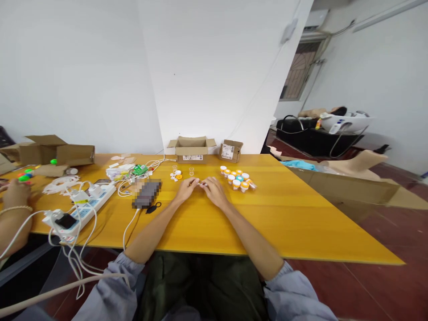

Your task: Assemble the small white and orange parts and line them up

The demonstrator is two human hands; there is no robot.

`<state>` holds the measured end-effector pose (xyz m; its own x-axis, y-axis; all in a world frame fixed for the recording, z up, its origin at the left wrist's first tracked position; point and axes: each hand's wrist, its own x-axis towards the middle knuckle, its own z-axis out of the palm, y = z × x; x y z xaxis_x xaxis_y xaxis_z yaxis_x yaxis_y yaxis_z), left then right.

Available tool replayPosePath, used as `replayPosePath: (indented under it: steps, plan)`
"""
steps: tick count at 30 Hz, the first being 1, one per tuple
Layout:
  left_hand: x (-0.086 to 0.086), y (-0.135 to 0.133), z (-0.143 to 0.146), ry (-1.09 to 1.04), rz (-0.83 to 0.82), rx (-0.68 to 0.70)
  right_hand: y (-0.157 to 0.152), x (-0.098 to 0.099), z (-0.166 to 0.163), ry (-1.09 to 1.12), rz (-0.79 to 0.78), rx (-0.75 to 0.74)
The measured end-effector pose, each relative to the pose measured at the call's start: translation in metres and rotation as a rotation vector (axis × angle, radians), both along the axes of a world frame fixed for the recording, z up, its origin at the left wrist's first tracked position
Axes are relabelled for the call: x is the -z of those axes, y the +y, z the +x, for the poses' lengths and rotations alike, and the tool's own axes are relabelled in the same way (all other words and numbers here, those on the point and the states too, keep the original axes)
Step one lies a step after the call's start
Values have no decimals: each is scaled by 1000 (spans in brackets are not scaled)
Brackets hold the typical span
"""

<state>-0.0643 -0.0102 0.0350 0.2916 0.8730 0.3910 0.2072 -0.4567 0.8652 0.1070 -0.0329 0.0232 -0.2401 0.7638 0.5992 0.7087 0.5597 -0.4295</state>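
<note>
Head view: small piece [201, 183] between hands [186, 189].

White labels on two cardboard boxes [191, 149] at the wall carry printing too small to read; no other text is legible.

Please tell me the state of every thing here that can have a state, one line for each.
left hand: pinching a small item, too small to identify
right hand: pinching the same item
larger cardboard box: flaps open
small jars: capped, upright
power strip: plugs inserted
</note>
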Motion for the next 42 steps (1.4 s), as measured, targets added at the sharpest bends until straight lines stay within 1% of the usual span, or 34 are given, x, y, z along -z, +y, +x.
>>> replayPosePath:
  steps: [3, 5, 12, 17, 21, 26, 32, 35, 39, 42]
  plan:
    - [0, 0, 1, -47, -51, 68, 0, 0, 0, -4, 4, 3]
    - [1, 1, 1, -77, -74, 89, 1, 0, 0, 9, -4, 4]
    - [-1, 0, 2, -145, -107, 71, 2, 0, -2, 84, -69, -19]
    - [-5, -5, 4, -179, -129, 96, 1, -1, -1, 92, -66, -19]
    - [-6, -7, 5, -185, -151, 137, 1, -1, 0, 55, -90, 27]
    - [-2, -6, 3, -189, -158, 188, 0, -2, -1, -21, -144, 78]
    - [3, -1, 5, -181, -155, 191, 0, -2, -3, -65, -197, 138]
    - [4, 0, 6, -170, -145, 184, 0, -3, -2, -32, -202, 120]
    - [3, -1, 6, -117, -115, 184, 0, -4, 1, 42, -191, 55]
    - [2, -1, 5, -58, -72, 139, 0, -5, 2, 78, -174, 28]
